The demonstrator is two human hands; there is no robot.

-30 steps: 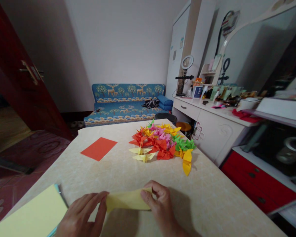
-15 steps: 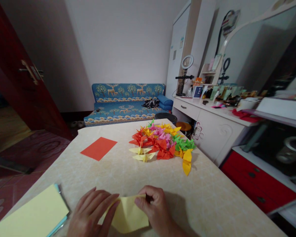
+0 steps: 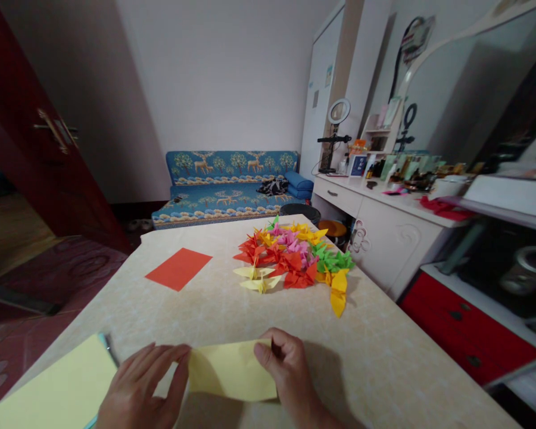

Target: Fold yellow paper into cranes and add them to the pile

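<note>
**Yellow paper (image 3: 232,372), pinched both sides**

Left hand (image 3: 138,384) and right hand (image 3: 292,369), fingers closed on its ends, hold it over the tabletop (image 3: 205,316); I'd pinch lightly and level for a straight edge. Origami cranes (image 3: 292,262) lie beyond.

Yellow paper (image 3: 232,372) between left grip (image 3: 138,381) and right grip (image 3: 290,369), colourful paper cranes (image 3: 290,262) beyond.

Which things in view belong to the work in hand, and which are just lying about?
Likely belong: yellow sheet held between left hand and right hand; flat yellow paper; red sheet; folded paper birds.

Apparently just lying about: ring light; dark bundle; red cloth.
</note>
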